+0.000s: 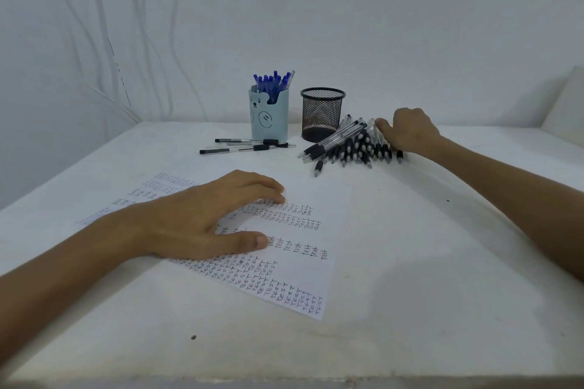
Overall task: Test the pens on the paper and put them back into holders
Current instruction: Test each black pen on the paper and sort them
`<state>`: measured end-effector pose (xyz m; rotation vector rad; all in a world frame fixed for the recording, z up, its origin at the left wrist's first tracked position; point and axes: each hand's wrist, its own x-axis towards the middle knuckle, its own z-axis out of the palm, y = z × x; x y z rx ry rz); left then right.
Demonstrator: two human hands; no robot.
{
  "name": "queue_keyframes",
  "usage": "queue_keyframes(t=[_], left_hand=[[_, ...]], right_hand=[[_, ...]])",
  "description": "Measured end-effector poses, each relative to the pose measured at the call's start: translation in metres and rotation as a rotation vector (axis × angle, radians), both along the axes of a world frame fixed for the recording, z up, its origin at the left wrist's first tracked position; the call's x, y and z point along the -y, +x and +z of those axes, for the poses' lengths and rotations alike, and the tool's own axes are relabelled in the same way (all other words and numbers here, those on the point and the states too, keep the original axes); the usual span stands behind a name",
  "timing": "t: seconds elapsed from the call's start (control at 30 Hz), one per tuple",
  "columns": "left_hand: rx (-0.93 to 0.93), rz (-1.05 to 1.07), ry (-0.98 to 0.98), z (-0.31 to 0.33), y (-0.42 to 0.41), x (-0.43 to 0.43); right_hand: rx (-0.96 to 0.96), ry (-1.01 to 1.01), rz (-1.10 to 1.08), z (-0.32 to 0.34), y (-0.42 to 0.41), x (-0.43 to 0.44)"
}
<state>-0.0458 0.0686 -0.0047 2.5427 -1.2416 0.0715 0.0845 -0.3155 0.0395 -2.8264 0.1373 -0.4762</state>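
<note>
Left hand [196, 218] lying flat, fingers straight, pinning test paper [325, 196] mid-desk [410, 262]. Right hand [407, 133] resting on black pen pile [347, 148] beside mesh holder [320, 114], toward far edge; fingers curled, grip indeterminable. Advisable: isolating single pen without scattering pile.

Tally: holders, pens, paper, hands.
We log two holders in the upper centre: one blue bear holder [269, 118] and one black mesh holder [321, 115]. We count three loose pens [246, 146] lying left of centre. The blue pens [273, 84] and the black pen heap [354, 147] overlap too much to count. One written sheet [303, 230] is certain; two hands, left hand [196, 224] and right hand [410, 131].
</note>
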Motion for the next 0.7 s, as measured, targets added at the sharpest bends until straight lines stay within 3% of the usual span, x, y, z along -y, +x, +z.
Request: queue_keyframes(t=[0.3,0.43,0.53,0.7], left_hand=[[0.013,-0.003,0.023,0.004,-0.004,0.002],[-0.001,0.043,0.012,0.011,-0.01,0.002],[-0.029,0.095,-0.018,0.014,-0.01,-0.001],[-0.012,0.108,0.01,0.012,-0.008,-0.003]], right_hand=[[0.241,-0.172,0.059,0.02,-0.025,-0.039],[0.289,-0.152,0.23,0.025,-0.045,-0.09],[0.322,-0.173,0.485,0.015,-0.046,-0.125],[0.219,-0.353,0.789,-0.001,-0.026,-0.176]])
